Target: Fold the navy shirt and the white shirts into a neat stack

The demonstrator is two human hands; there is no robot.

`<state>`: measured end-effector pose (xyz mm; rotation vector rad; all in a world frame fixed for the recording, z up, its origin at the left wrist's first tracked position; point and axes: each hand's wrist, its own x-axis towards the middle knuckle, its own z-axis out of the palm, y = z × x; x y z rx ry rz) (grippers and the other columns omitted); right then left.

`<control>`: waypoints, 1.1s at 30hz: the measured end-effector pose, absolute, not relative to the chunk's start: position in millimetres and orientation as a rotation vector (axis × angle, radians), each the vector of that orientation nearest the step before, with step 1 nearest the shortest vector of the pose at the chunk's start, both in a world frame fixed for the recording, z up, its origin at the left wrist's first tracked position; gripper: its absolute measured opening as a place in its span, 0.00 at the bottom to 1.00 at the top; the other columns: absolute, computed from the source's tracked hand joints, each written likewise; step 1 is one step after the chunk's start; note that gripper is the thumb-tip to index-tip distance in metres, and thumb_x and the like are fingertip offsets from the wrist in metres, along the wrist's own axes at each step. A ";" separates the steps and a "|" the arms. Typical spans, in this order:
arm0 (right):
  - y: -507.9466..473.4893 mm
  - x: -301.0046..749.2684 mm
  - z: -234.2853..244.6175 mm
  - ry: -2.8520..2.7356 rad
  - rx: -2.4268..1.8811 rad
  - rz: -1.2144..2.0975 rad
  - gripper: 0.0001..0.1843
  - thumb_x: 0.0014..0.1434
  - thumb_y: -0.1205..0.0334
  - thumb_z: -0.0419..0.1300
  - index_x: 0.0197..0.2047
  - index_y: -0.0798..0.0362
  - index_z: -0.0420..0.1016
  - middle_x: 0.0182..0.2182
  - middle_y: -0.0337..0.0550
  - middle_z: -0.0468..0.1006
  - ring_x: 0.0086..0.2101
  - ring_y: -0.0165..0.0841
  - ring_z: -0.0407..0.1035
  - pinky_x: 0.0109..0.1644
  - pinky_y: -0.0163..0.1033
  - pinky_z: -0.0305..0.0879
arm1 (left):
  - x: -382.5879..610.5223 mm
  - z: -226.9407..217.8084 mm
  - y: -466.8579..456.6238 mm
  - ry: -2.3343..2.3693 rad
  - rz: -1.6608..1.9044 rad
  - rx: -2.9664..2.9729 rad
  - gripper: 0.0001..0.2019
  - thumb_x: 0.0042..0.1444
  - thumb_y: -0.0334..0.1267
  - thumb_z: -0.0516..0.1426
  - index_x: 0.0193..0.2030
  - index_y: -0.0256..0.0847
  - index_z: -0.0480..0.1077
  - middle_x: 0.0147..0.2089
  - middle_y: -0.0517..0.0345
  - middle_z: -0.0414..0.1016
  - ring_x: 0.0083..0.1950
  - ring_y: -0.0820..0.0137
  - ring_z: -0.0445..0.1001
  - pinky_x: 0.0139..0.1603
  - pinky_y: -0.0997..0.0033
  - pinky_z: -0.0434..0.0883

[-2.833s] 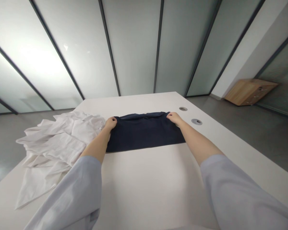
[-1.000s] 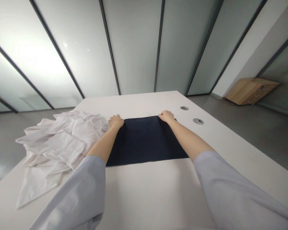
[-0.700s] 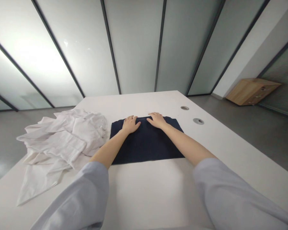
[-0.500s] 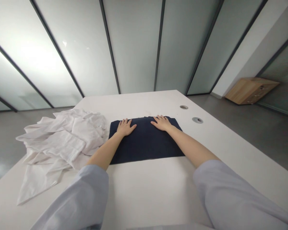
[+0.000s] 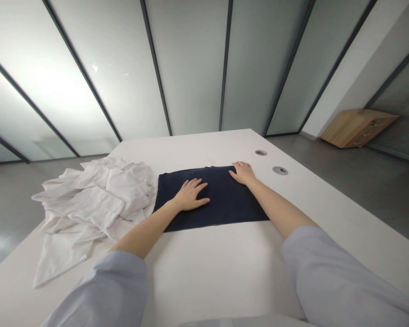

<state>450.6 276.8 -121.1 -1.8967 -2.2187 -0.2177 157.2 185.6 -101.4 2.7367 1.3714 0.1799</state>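
A folded dark navy cloth (image 5: pixel 221 204) lies flat in the middle of the white table (image 5: pixel 225 268). My left hand (image 5: pixel 191 195) rests palm down on the cloth's middle, fingers stretched out and apart. My right hand (image 5: pixel 242 172) lies flat on the cloth's far right corner, fingers extended. Neither hand holds anything. Both forearms are bare, with pale blue sleeves pushed up near the elbows.
A heap of crumpled white garments (image 5: pixel 95 204) lies on the table just left of the navy cloth. Two round cable grommets (image 5: pixel 279 170) sit in the tabletop to the right. Frosted glass panels stand beyond the far edge; a wooden cabinet (image 5: pixel 357 127) is on the floor at right.
Both hands gripped the cloth's far edge, then let go and flattened on it. My left hand has since slid nearer, to the middle; my right moved to the far right corner.
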 end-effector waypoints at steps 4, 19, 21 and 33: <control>270.9 441.5 -109.8 -2.211 -1.865 -0.285 0.24 0.63 0.57 0.52 0.60 0.58 0.67 0.57 0.57 0.70 0.56 0.48 0.61 0.61 0.52 0.53 | 169.0 -110.4 179.9 1.395 0.096 2.683 0.38 0.58 0.67 0.42 0.70 0.51 0.53 0.74 0.52 0.46 0.74 0.54 0.44 0.70 0.45 0.43; 179.4 365.8 -83.8 -2.547 -1.626 -0.105 0.25 0.70 0.53 0.42 0.44 0.54 0.78 0.42 0.52 0.81 0.45 0.42 0.73 0.54 0.48 0.57 | 207.7 -98.3 227.5 1.979 0.054 2.371 0.32 0.64 0.55 0.40 0.69 0.38 0.56 0.70 0.37 0.55 0.67 0.45 0.57 0.61 0.43 0.58; 175.5 370.8 -87.8 -2.540 -1.703 -0.071 0.27 0.70 0.50 0.41 0.45 0.54 0.78 0.44 0.53 0.80 0.45 0.42 0.73 0.54 0.48 0.57 | 199.3 -93.8 227.5 1.909 0.040 2.474 0.30 0.64 0.53 0.41 0.68 0.39 0.58 0.68 0.39 0.59 0.65 0.47 0.61 0.60 0.46 0.59; 234.4 412.0 -102.9 -2.436 -1.880 0.067 0.29 0.68 0.46 0.42 0.63 0.52 0.65 0.64 0.49 0.63 0.63 0.46 0.55 0.64 0.55 0.49 | 192.1 -92.4 194.1 1.558 0.000 2.721 0.34 0.62 0.60 0.42 0.67 0.39 0.59 0.65 0.42 0.65 0.62 0.53 0.66 0.62 0.55 0.60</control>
